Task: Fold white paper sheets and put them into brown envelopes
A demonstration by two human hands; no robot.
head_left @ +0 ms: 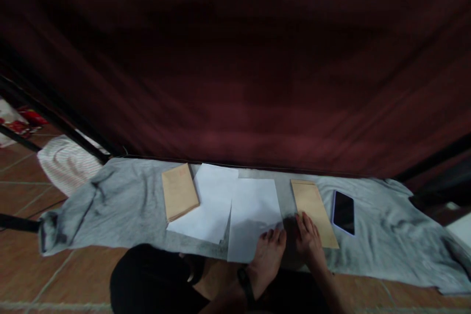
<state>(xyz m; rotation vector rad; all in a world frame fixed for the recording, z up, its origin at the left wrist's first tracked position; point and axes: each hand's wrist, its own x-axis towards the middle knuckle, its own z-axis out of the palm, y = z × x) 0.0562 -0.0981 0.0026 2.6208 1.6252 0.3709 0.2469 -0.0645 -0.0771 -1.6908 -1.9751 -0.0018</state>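
My left hand (268,255), with a dark band at the wrist, rests on the lower right part of a white sheet of paper (252,206). Its fingers lie on the sheet, slightly bent. My right hand (308,239) lies on the lower left edge of a long tan envelope (312,203), fingers stretched forward and a little apart. A second white sheet (211,196) sits to the left, its edge against the first. Partly covering that sheet is a stack of brown envelopes (179,191). Neither thumb shows clearly.
A grey cloth (128,206) is spread over the tiled floor (44,274). Right of the envelope lies a phone (343,212) with a dark screen. Dark red fabric (235,83) in a black frame rises behind. At left is a striped cloth (69,162).
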